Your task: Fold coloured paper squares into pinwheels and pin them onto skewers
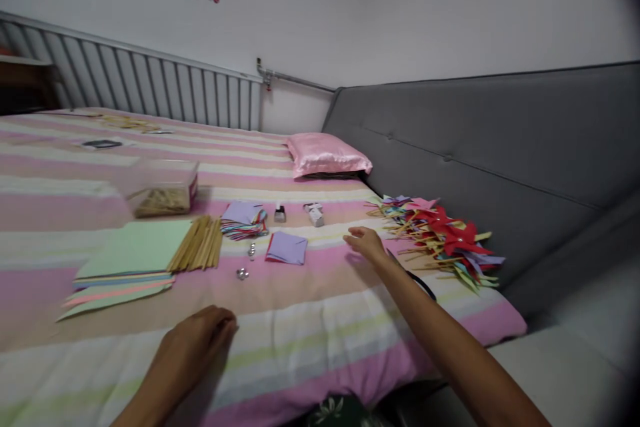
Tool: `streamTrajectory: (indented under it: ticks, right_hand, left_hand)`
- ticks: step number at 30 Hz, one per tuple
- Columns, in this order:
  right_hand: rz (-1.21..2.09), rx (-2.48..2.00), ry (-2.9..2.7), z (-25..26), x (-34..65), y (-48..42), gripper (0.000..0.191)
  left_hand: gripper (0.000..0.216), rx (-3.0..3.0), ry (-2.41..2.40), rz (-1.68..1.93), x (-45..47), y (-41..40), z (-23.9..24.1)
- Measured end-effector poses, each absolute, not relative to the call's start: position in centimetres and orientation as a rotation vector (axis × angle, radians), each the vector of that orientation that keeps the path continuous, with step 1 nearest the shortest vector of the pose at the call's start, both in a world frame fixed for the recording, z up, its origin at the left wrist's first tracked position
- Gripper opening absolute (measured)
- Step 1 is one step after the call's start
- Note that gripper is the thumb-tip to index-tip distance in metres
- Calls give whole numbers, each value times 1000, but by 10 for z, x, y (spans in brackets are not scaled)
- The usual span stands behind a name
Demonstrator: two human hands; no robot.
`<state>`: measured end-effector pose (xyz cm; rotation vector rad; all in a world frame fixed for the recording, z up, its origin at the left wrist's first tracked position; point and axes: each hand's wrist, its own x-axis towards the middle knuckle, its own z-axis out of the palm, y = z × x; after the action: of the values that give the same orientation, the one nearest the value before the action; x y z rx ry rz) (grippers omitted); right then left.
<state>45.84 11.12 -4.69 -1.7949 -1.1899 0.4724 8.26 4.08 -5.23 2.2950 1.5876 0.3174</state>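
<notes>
My left hand (pixel 197 337) rests loosely curled on the striped bedspread near its front edge, and I see nothing in it. Stretched forward over the bed, my right hand (pixel 367 243) has its fingers apart and holds nothing. Under that forearm lies a tool with a black handle (pixel 424 285), mostly hidden. Between and beyond the hands are a small stack of purple and red paper squares (pixel 287 248), a taller stack of coloured squares (pixel 244 217), small silvery pieces (pixel 243 273), a small dark bottle (pixel 279 213) and a grey-white crumpled packet (pixel 315 214).
Left of the squares lie wooden sticks (pixel 197 243), coloured paper sheets (pixel 135 247) and a clear plastic box (pixel 170 177) holding sticks. Several paper pinwheels (pixel 445 233) are heaped at right by the grey headboard (pixel 500 140). A pink pillow (pixel 327 155) lies farther back.
</notes>
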Motion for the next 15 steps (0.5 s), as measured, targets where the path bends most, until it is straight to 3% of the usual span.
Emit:
streamTrajectory:
  ticks: [7, 13, 15]
  right_hand:
    - [290, -1827, -1837, -59, 321, 101, 55]
    - [35, -2041, -1959, -69, 269, 106, 28]
    - [0, -2141, -1943, -66, 262, 110, 28]
  left_hand:
    - [28, 2321, 1579, 340, 61, 20, -46]
    - [27, 2309, 1591, 377, 32, 12, -42]
    - [26, 2304, 1600, 392, 24, 10, -40]
